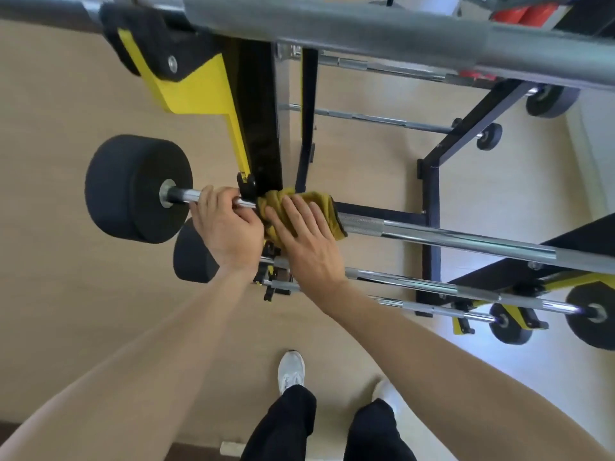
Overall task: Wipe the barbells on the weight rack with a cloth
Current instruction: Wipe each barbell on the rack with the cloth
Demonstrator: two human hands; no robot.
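Bar in hand: chrome steel barbell (432, 236) with black round end weights lay across the black-and-yellow steel weight rack (263, 134), resting in the rack's left cradle, its other end carried toward the rack's right upright.
Long axis: ran left to right, dropping slightly to the right in the head view; black round end weight (133, 188) capped the left end outside the left upright.
Cloth: mustard-yellow bunched cloth (319, 207) sat wrapped over the bar just inside the left cradle, touching it.
Right grip: right hand (306, 241) lay over the cloth, fingers fairly straight and spread, pressing it onto the bar rather than pinching.
Left grip: left hand (226, 227) curled round the bare bar between end weight and cradle, steadying it.
Key relation: the unwiped length lay to the right of the cloth, along the bar's axis, knurled section first and then smooth chrome; right hand was the nearer one to it.
Judged next move: slide the cloth rightward along the axis while the left holds.
Risk: the bar could roll in its cradle if the left hand slackened.
Other bars: several more chrome barbells sat on lower and upper rungs, not touched by either hand.
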